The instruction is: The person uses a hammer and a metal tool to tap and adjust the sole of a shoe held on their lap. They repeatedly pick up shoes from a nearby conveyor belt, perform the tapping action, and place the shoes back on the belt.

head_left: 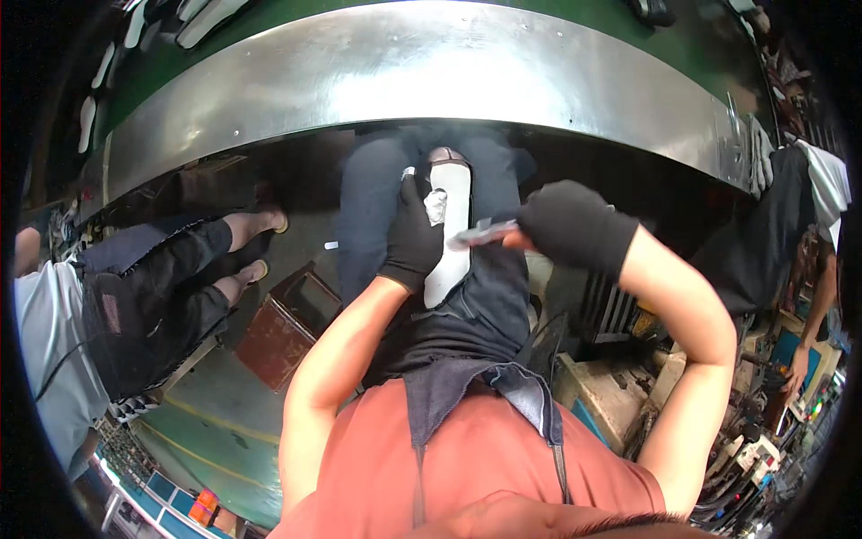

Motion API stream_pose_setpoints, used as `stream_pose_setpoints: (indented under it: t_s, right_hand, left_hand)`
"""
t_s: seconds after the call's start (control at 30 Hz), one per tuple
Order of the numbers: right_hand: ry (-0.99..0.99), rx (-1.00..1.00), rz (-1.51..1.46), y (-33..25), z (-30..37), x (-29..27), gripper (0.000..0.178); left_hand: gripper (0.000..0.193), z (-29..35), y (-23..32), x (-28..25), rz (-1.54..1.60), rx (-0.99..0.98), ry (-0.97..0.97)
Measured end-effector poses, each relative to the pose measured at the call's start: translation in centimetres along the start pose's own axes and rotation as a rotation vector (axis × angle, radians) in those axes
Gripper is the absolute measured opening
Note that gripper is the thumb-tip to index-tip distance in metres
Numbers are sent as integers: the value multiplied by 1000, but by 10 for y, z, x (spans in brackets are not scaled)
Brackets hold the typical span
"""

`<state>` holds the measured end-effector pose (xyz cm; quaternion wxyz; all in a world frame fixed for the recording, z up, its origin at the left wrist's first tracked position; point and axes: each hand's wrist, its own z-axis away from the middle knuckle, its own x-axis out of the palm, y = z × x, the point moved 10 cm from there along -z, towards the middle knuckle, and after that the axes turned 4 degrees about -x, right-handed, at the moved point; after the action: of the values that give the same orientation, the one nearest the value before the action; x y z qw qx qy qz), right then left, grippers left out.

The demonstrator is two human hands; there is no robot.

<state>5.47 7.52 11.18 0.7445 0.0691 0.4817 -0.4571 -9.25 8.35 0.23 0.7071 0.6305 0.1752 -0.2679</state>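
On the person's lap, over dark trousers [489,296] and a dark apron [467,382], lies a long white shoe sole [452,235], pointing away toward the bench. The left hand [411,235], in a black glove, is closed around the sole's left edge and pins it against the thigh. The right hand [573,225], also gloved in black, grips a small grey metal blade-like tool [480,234] whose tip touches the sole's right edge. Farther off, the curved steel edge of the green-topped counter [431,72] carries more white soles [202,20] near its far left corner.
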Motion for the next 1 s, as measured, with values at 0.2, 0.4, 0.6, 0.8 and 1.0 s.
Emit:
stream_pose_setpoints:
  t_s: [0.2,0.4,0.6,0.8,1.0]
  right_hand:
    - [405,-261,-261,-34,-2,16,48]
    - [420,264,-925,-6,27,104,48]
    - [504,556,-1513,-16,78,190,45]
    - [525,520,-1467,-28,86,153,44]
    - [282,369,-1161,-31,65,126,40]
  left_hand:
    - [111,65,12,1,404,-11,-338]
    - [86,144,-50,30,548,-375,-404]
    - [67,102,-3,-85,146,-223,-434]
    - [57,8,62,-123,422,-4,-64]
    - [89,80,-41,15,463,-192,-230]
